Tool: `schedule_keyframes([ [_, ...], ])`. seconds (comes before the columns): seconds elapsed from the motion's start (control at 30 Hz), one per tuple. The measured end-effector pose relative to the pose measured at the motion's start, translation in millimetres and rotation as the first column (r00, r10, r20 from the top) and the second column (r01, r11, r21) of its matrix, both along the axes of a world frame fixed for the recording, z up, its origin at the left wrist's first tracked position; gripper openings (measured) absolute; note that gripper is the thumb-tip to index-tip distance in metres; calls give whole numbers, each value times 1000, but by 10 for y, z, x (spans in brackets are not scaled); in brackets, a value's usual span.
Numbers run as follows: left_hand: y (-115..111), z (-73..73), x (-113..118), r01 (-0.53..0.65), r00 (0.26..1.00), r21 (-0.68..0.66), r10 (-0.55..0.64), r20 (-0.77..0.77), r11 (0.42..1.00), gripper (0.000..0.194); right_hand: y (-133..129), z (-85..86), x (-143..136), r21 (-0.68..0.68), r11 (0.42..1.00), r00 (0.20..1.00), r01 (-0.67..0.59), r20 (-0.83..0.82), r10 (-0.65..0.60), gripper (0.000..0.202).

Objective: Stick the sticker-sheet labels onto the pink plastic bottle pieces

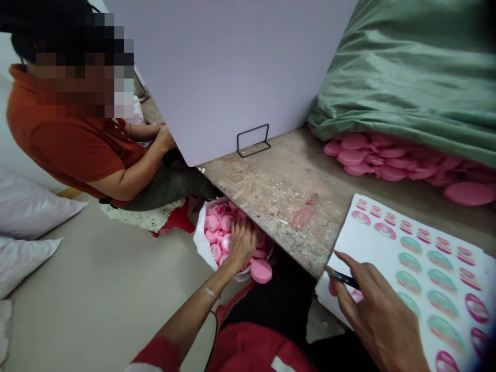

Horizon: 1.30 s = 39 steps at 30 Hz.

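My left hand [243, 243] reaches down into a white bag [201, 235] of pink round plastic pieces, several with round printed stickers. Its fingers are stretched out over the pieces, and I see none gripped. One plain pink piece [261, 270] hangs at the bag's near rim. Over a stack of white sticker sheets [372, 248] on the table, my right hand [368, 299] holds a thin dark tool [343, 278] between thumb and fingers; its exact kind does not show. Pink label stickers and green oval ones cover much of the top sheet.
A pale upright panel [248, 67] with a black wire stand [253, 140] rises from the worn table [271, 191]. Pink pieces [391, 155] lie under a green cloth [411, 77] at right. Left of the panel sits a person in an orange shirt [73, 139]. White sacks [31, 206] rest at far left.
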<state>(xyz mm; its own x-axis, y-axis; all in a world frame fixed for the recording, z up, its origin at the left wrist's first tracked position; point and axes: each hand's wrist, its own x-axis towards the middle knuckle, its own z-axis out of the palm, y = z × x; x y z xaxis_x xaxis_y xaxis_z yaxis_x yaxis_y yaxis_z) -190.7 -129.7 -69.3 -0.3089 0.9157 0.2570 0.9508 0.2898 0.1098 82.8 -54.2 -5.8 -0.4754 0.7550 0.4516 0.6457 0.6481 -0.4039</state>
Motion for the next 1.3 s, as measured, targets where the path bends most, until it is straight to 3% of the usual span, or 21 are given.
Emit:
schedule_keyframes([
  [0.07,-308,3,199,134,991,-68,-135,-7,989,60,-69,-12,76,-8,1000,999,23,-22,-23,44],
  [0.13,-519,-114,339,305,950,-185,-312,-8,934,75,-141,-28,100,9,1000,1000,15,-23,-15,44],
  [0.27,-534,-468,276,192,973,-199,-214,-91,961,60,-247,-19,95,39,999,1000,-12,-23,13,42],
  [0.37,-485,-601,154,195,970,-162,-215,-115,967,50,-277,-19,159,59,998,1000,6,-31,-4,38],
  [0.57,-803,-566,118,201,964,-85,-213,-162,976,44,-302,-214,315,39,999,1000,27,-14,-27,36],
  [0.7,-887,-484,23,272,944,-133,-291,-153,953,48,-322,-320,282,10,1000,1000,-5,-21,6,35],
  [0.83,-839,-391,-25,309,933,-156,-332,-143,938,46,-327,-315,231,-18,1000,998,-5,-64,3,36],
  [0.97,-689,-289,-68,220,962,-108,-234,-140,970,44,-338,-326,244,-40,999,996,-11,-86,8,37],
  [1.17,-98,-180,-506,-36,989,-52,28,-146,998,45,-367,-351,263,-19,999,994,-32,-102,29,35],
  [1.3,158,-199,-749,-54,986,-103,37,-165,993,47,-335,-295,288,-15,1000,995,4,-101,-6,34],
])
